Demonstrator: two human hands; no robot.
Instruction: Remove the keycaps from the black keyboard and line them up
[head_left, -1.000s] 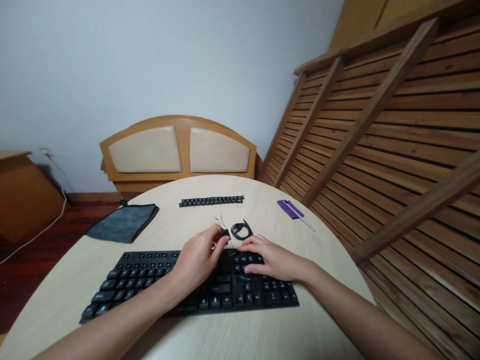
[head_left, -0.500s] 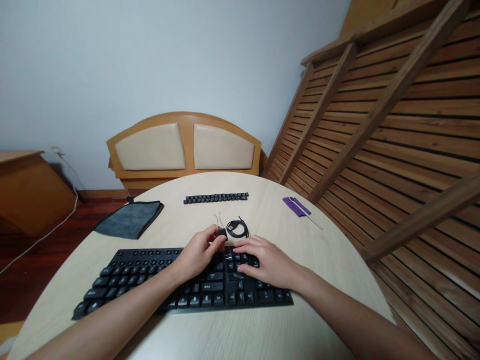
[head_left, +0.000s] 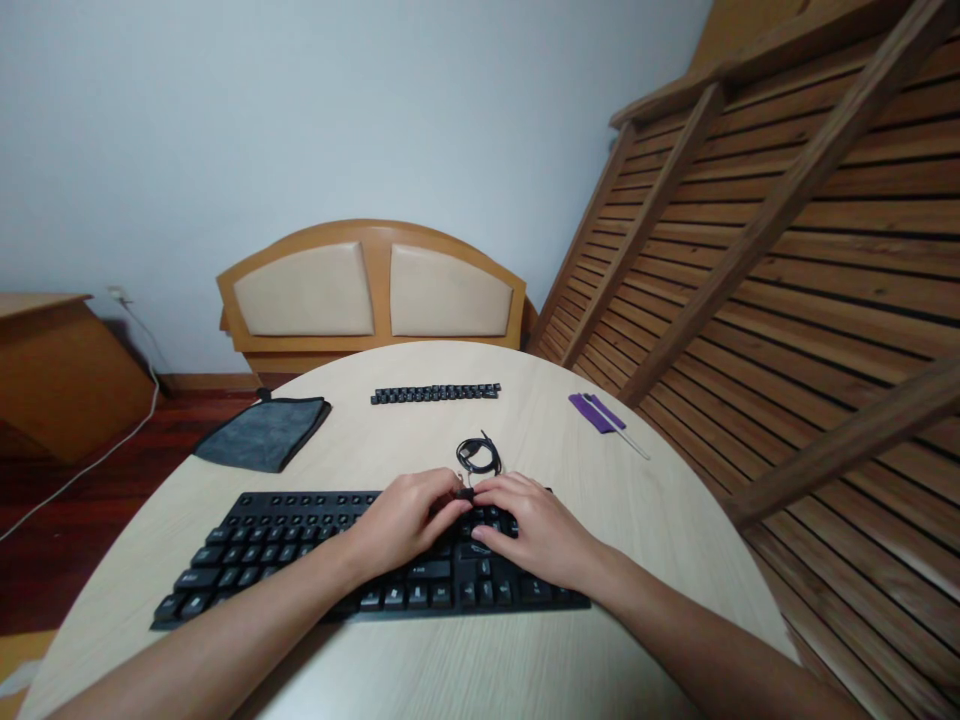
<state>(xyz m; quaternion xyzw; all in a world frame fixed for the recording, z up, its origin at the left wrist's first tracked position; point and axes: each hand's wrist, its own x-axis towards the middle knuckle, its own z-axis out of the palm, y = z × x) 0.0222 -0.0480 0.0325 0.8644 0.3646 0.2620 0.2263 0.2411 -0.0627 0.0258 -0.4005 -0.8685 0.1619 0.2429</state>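
Note:
My left hand is closed, thumb and fingers pinching a keycap puller with a small black body and thin wire prongs pointing up. The puller sits low over the upper right part of a black keyboard; its lower end is hidden. Fingers apart, my right hand lies over the number-pad side of the keyboard, fingertips close against the puller; whether they touch it I cannot tell. Along the keyboard's top rows several caps are off, showing the switches. Just behind the hands lies a coiled black cable.
Loose black keycaps stand in rows at the back of the round table. A grey cloth lies at the left, a purple cloth with a thin white-handled brush at the right. Wooden slats lean beside the table.
My left hand has moved right and down with the puller, bringing it beside the right fingertips. The right hand has stayed nearly in place. The view has shifted slightly.

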